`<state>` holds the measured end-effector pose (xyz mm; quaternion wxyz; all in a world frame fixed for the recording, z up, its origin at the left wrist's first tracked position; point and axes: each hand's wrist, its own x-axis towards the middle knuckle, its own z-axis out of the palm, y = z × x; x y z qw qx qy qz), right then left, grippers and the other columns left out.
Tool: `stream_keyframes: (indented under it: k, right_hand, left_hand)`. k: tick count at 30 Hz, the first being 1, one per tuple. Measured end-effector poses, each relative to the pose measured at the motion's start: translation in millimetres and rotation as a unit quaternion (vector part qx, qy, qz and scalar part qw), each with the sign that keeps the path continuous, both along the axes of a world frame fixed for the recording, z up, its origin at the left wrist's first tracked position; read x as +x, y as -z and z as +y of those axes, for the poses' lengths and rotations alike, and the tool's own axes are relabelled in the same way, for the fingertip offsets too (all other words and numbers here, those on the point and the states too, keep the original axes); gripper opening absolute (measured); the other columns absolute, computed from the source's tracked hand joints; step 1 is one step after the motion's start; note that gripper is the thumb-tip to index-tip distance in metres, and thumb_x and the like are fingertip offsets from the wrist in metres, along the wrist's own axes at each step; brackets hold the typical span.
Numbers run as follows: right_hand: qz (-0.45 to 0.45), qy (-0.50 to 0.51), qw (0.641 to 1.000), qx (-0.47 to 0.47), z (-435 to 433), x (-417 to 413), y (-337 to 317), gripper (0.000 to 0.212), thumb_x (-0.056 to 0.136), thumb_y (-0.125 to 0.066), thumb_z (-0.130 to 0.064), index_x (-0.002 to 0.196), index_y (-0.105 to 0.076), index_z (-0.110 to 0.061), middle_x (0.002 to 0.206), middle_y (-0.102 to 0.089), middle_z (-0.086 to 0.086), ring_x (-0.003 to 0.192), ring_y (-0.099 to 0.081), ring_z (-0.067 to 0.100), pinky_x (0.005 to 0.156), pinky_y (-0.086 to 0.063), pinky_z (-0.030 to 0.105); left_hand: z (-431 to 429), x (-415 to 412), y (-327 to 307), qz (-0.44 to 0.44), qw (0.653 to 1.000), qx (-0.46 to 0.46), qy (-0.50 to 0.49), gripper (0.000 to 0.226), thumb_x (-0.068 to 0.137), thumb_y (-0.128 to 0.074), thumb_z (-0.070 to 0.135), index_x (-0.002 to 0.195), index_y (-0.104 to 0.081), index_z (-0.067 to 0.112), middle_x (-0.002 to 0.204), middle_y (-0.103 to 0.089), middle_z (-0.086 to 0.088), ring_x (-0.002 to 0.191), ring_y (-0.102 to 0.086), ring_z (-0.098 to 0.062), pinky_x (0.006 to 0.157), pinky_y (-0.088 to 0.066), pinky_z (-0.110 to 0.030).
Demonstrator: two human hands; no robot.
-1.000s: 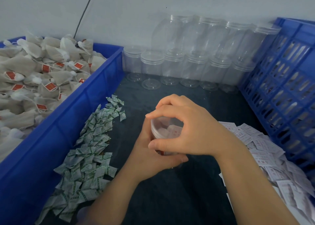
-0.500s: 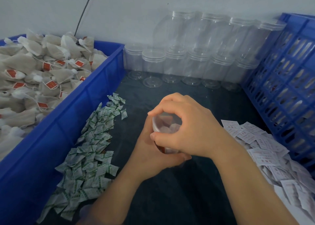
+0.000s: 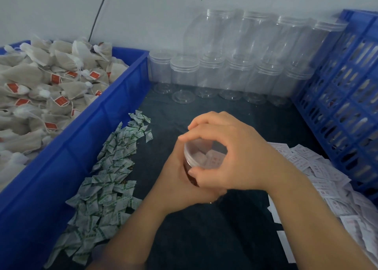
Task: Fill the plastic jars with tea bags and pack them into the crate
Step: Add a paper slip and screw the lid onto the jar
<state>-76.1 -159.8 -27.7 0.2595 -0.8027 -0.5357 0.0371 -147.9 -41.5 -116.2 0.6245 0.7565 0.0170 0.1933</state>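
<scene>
Jar [image 3: 204, 157] sits at the centre of the view. Both hands hide its base, so I cannot tell whether it rests on the dark mat [image 3: 204, 239]. Only its clear lid and a sliver of wall show, with pale packets and something reddish blurred inside. The right hand [image 3: 241, 157] curls over the lid, fingertips and thumb pinching its rim. The left hand [image 3: 180, 188] wraps the jar's body from 7 o'clock, its fingers mostly hidden. At 10 o'clock a blue bin [image 3: 92, 122] of tea bags [image 3: 51, 85] is cut off by the frame edge. Empty jars [image 3: 225, 75] stand at 12 o'clock. The crate [image 3: 343, 106] is at 2 o'clock, its contents unclear through the slots. Green-printed sachets [image 3: 106, 177] lie at 8 o'clock and white packets [image 3: 327, 177] at 4 o'clock.
</scene>
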Motion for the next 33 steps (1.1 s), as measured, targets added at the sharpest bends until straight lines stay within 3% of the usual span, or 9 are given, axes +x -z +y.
stream_keyframes:
  k: [5,8,15,18,22,24,27,30,33]
  right_hand:
    - [0.089,-0.078,0.992,0.042,-13,5,-6,0.045,0.062,-0.074,-0.031,0.106,-0.073,-0.034,0.116,-0.061,-0.019,0.110,-0.056,0.002,0.096,-0.043,0.026]
    - [0.106,-0.092,0.989,0.048,-16,7,-7,0.044,0.062,-0.075,-0.026,0.106,-0.074,-0.029,0.115,-0.063,-0.015,0.111,-0.058,0.003,0.096,-0.043,0.023]
    - [0.070,-0.051,0.994,0.060,-10,8,-1,0.044,0.064,-0.072,-0.038,0.108,-0.070,-0.038,0.114,-0.056,-0.025,0.111,-0.054,0.003,0.095,-0.044,0.030]
    - [0.039,-0.026,0.996,0.069,-6,6,1,0.047,0.065,-0.070,-0.046,0.111,-0.068,-0.039,0.114,-0.054,-0.026,0.111,-0.053,0.004,0.096,-0.044,0.034]
    - [0.047,-0.042,0.998,0.006,-13,10,-5,0.077,0.058,-0.066,-0.070,0.130,-0.052,-0.046,0.135,-0.042,-0.026,0.129,-0.036,-0.005,0.101,-0.034,0.018]
    - [0.049,-0.050,0.997,-0.043,-19,13,-8,0.088,0.058,-0.067,-0.068,0.139,-0.040,-0.048,0.146,-0.029,-0.027,0.135,-0.020,-0.013,0.101,-0.026,0.011]
    - [0.032,-0.028,0.998,-0.039,-23,14,-10,0.082,0.060,-0.070,-0.059,0.137,-0.043,-0.048,0.146,-0.031,-0.026,0.134,-0.022,-0.014,0.102,-0.025,0.009]
    - [0.019,0.002,1.000,-0.025,-20,13,-12,0.090,0.051,-0.064,-0.077,0.134,-0.047,-0.046,0.136,-0.039,-0.030,0.129,-0.033,-0.010,0.101,-0.029,0.014]
    - [0.021,0.007,0.998,-0.055,-19,12,-13,0.104,0.041,-0.055,-0.086,0.137,-0.038,-0.049,0.128,-0.032,-0.039,0.124,-0.028,-0.011,0.092,-0.030,0.009]
  left_hand:
    - [4,-7,-2,0.028,0.998,0.002,0.065,0.079,0.051,-0.082,0.021,0.122,-0.051,0.010,0.120,-0.060,-0.011,0.113,-0.060,-0.023,0.096,-0.050,-0.040]
    - [3,-7,-3,0.040,0.996,-0.004,0.074,0.082,0.050,-0.082,0.023,0.124,-0.049,0.008,0.122,-0.060,-0.009,0.116,-0.059,-0.022,0.099,-0.047,-0.043]
    - [-1,-6,-5,0.024,0.999,-0.010,0.035,0.084,0.052,-0.085,0.011,0.126,-0.044,0.020,0.119,-0.060,0.005,0.113,-0.060,-0.012,0.086,-0.051,-0.021]
    - [-2,-5,-5,-0.001,1.000,-0.001,0.005,0.087,0.054,-0.085,0.006,0.127,-0.041,0.023,0.119,-0.058,0.004,0.113,-0.060,-0.015,0.086,-0.054,-0.028]
    - [-3,-5,-2,-0.014,1.000,-0.022,-0.004,0.086,0.057,-0.086,-0.002,0.127,-0.042,0.020,0.122,-0.057,-0.003,0.113,-0.061,-0.022,0.084,-0.056,-0.046]
    - [-3,-5,-2,-0.016,0.999,-0.029,-0.002,0.087,0.057,-0.086,0.001,0.128,-0.042,0.023,0.124,-0.058,-0.001,0.113,-0.061,-0.020,0.085,-0.057,-0.040]
    - [-4,-5,-3,-0.013,0.999,-0.028,-0.014,0.090,0.054,-0.087,0.012,0.130,-0.041,0.025,0.123,-0.058,0.004,0.113,-0.061,-0.017,0.084,-0.055,-0.033]
    - [-6,-6,-3,-0.020,0.999,-0.032,-0.027,0.092,0.052,-0.087,0.015,0.129,-0.041,0.032,0.117,-0.059,0.016,0.110,-0.061,-0.008,0.079,-0.056,-0.028]
    - [-9,-6,-4,-0.030,0.998,-0.042,-0.035,0.089,0.053,-0.084,0.015,0.130,-0.041,0.029,0.117,-0.060,0.017,0.108,-0.062,-0.008,0.075,-0.054,-0.023]
